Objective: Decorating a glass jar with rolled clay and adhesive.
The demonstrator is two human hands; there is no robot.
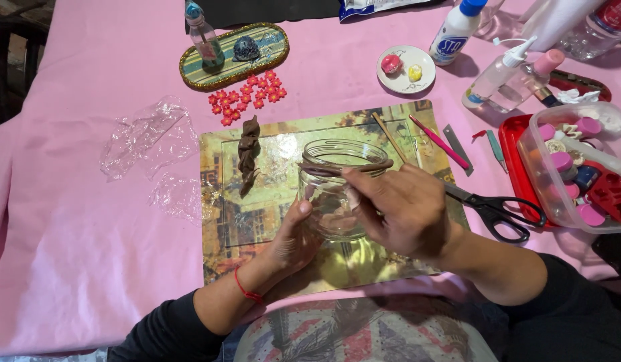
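Left hand (293, 238) cups the fragile, slippery glass jar (337, 191) on the picture mat (220, 201), best held low, while right hand (397, 211) fingers pinch soft brown clay strip (344, 167) round its rim.

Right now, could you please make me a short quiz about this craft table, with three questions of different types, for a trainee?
1. True or false: the left hand steadies the glass jar from the side.
2. What does the right hand press along the jar's rim? A) a brown clay strip B) a blue ribbon C) a metal wire
3. Fill in: the scissors with black handles lie to the ____ of the jar in the picture.

Key: 1 true; 2 A; 3 right
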